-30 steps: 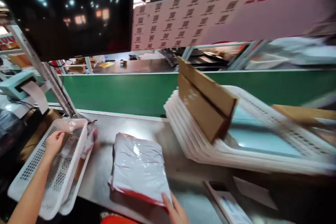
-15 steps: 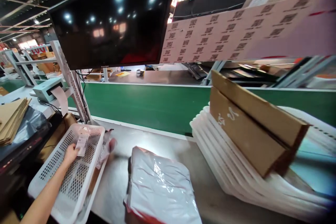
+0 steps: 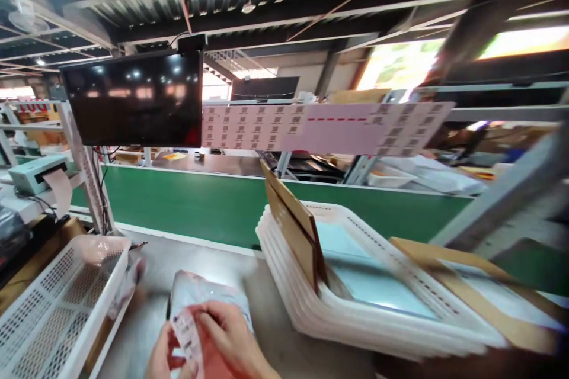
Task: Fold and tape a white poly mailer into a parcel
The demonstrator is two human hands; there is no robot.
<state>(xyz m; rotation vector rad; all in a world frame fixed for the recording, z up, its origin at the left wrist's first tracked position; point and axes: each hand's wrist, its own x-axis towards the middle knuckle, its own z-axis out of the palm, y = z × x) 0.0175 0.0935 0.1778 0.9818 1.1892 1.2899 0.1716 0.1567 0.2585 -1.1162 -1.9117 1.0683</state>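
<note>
Both hands meet low in the middle of the view over a white plastic mailer bag with a red edge that lies on the steel table. My left hand and my right hand pinch a small white printed label between them, just above the bag. The label shows rows of print. The picture is blurred by head motion.
A white perforated basket stands at the left edge. A stack of white trays with a cardboard piece leaning in it lies to the right. Behind runs a green conveyor belt; a dark monitor, a barcode sheet and a label printer sit above.
My left hand left the basket with the label and came to the middle. My right hand joined it over the bag. The view tilted up.
</note>
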